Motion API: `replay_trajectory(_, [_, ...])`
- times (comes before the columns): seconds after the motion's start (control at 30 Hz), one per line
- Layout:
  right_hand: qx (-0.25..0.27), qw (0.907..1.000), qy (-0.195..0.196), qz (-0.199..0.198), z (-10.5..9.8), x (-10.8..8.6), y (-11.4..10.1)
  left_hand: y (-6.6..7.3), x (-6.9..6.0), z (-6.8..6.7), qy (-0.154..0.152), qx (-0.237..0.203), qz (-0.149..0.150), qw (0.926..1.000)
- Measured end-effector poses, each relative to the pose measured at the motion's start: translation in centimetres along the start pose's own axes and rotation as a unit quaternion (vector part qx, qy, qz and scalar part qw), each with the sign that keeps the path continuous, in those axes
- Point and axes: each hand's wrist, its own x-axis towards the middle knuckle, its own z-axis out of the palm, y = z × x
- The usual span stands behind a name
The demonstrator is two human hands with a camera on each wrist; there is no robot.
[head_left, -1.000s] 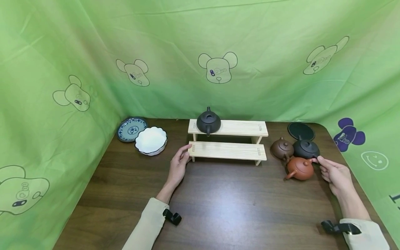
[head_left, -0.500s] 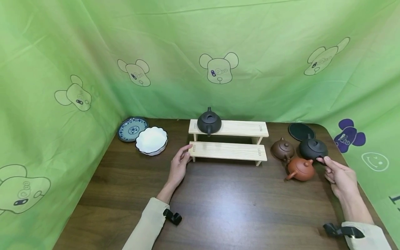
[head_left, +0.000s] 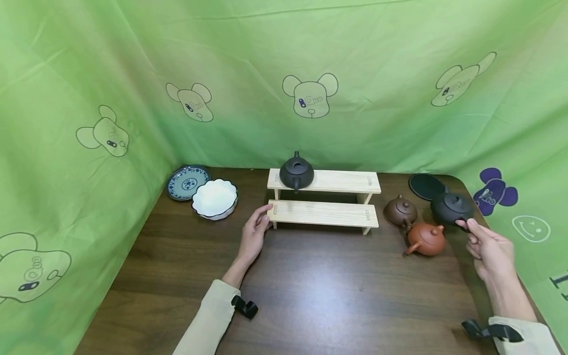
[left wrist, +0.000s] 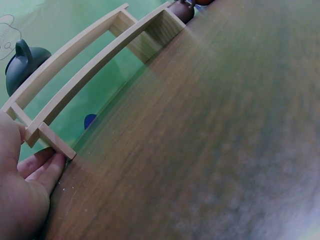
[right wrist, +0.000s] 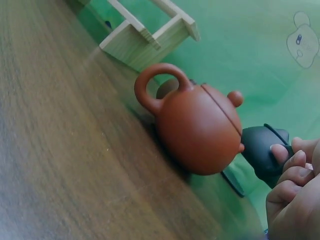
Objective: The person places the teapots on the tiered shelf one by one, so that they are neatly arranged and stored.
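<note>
both hands are gripping: in the head view, the left hand (head_left: 254, 236) is holding the wooden stand's (head_left: 324, 213) left end, while the right hand (head_left: 494, 251) is pinching a black teapot (head_left: 451, 207) by its handle and shifting it farther right of the stand, apparently freeing it from the brown teapot (head_left: 400, 211). the left wrist view is showing fingers bracketing the stand's end; the right wrist view is showing fingers curling at the handle.

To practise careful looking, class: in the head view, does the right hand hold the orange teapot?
No, the right hand pinches a black teapot, while the orange teapot stands on the table.
</note>
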Motion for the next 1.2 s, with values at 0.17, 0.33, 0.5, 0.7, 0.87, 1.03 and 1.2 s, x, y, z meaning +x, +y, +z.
replay_trajectory(0.17, [0.005,1.0000,-0.003,-0.002,0.7,-0.1,-0.5,0.5,0.0,0.1,0.003,0.002,-0.027,0.9996])
replay_trajectory(0.33, [0.017,0.9999,-0.004,-0.003,1.7,-0.4,-0.9,-0.3,0.2,-0.2,0.002,0.004,-0.001,1.0000])
replay_trajectory(0.5, [0.022,0.9997,-0.010,-0.002,2.8,-0.9,-1.2,-2.5,0.6,-0.8,-0.006,-0.013,0.028,0.9995])
replay_trajectory(0.7, [0.034,0.9988,-0.035,0.000,4.5,-1.7,-1.1,-1.3,0.3,-0.4,-0.006,-0.003,0.029,0.9995])
replay_trajectory(0.87, [0.027,0.9988,-0.040,-0.008,5.8,-2.2,-0.8,0.3,0.1,0.1,-0.001,0.002,-0.010,0.9999])
replay_trajectory(1.03, [0.024,0.9984,-0.050,-0.011,7.0,-2.8,-0.4,0.5,0.1,0.2,0.003,-0.004,-0.024,0.9997])
replay_trajectory(1.2, [0.039,0.9964,-0.075,-0.003,8.0,-3.3,0.2,0.5,0.1,0.1,0.003,-0.003,-0.026,0.9997])
